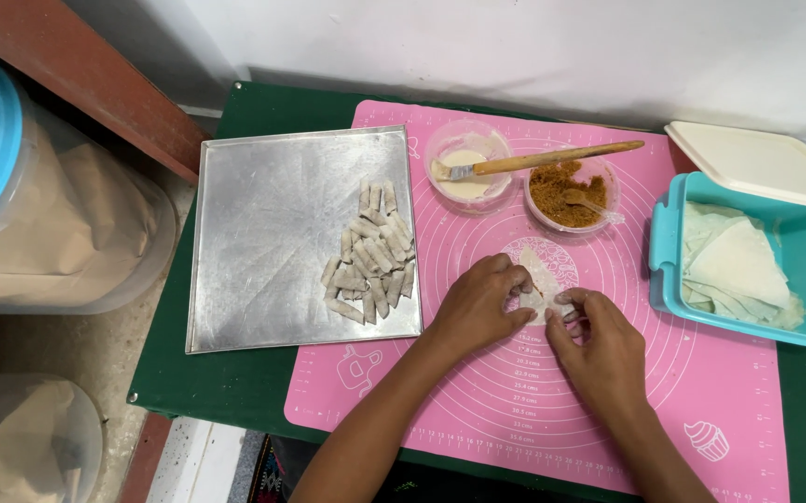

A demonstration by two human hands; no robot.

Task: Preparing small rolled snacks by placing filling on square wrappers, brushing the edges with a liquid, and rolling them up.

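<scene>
Wrapper (541, 279) pinched by curled fingers (515, 279) of both hands.

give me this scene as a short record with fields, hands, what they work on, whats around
left hand: fingers on thin wrapper
right hand: pinching wrapper's lower edge
surface: pink mat
tray: pile of small rolls
bowls: pale paste with brush; brown filling with spoon
teal box: stacked wrappers, lid beside
</scene>
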